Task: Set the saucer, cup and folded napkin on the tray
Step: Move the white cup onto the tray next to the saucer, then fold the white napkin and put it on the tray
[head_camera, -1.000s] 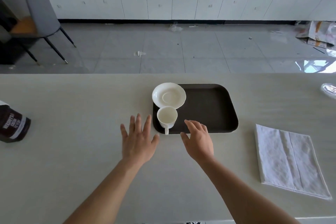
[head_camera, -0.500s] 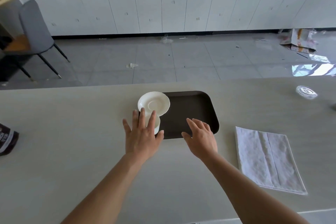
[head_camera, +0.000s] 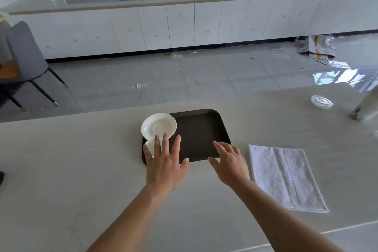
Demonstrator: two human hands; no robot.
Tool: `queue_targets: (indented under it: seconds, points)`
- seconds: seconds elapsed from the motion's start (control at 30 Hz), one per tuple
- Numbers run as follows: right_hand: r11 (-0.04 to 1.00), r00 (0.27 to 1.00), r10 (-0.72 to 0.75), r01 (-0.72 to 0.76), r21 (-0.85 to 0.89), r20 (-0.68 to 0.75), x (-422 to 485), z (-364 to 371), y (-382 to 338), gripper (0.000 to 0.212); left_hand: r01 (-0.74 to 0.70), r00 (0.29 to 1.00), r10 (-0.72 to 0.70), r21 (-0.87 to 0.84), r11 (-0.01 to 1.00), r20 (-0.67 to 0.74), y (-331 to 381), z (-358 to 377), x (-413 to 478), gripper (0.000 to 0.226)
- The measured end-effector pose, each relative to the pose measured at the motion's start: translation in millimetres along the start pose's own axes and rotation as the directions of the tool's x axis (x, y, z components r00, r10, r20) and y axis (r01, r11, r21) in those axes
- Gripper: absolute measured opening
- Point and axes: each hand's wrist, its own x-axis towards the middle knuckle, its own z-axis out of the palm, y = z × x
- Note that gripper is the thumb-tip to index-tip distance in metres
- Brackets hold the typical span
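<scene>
Two of three items sit at the tray's (head_camera: 200,135) left edge: saucer (head_camera: 158,126) at far-left corner, cup (head_camera: 150,146) at near-left, part-hidden by left hand (head_camera: 165,166). Both hands spread flat, holding nothing; right hand (head_camera: 229,164) over tray's near edge. Napkin (head_camera: 284,176) lies on desk (head_camera: 61,159), beside tray's right edge. Next, prob.: right hand takes napkin.

a pale beige counter (head_camera: 81,170) fills the lower half of the frame. directly on it: a dark brown tray (head_camera: 202,135) at centre, a folded white napkin (head_camera: 286,176) to the lower right, and a clear round lid (head_camera: 321,101) at the far right edge.
</scene>
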Motion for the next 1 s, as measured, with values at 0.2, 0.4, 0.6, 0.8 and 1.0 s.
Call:
queue_targets:
  seconds: [0.2,0.4,0.6,0.8,1.0]
  points:
    - [0.989,0.989,0.147,-0.146,0.028,-0.031,-21,-12,10,0.062,-0.130,0.992,0.130,-0.050,0.990,-0.003,16,2,4,0.076]
    - [0.971,0.971,0.237,-0.237,0.013,-0.035,-45,-25,32,0.062,-0.215,0.976,0.216,-0.058,0.975,0.010,39,0,5,0.075]
    - [0.962,0.961,0.272,-0.271,0.020,-0.049,-53,-40,61,0.061,-0.253,0.966,0.256,-0.093,0.963,0.026,71,2,0,0.076]
    - [0.963,0.963,0.268,-0.268,-0.006,-0.014,-55,-55,115,0.061,-0.270,0.958,0.280,-0.133,0.954,0.064,125,16,-3,0.074]
    - [0.975,0.975,0.221,-0.220,-0.010,0.035,-53,-65,176,0.062,-0.286,0.935,0.306,-0.127,0.950,0.179,183,47,-14,0.073]
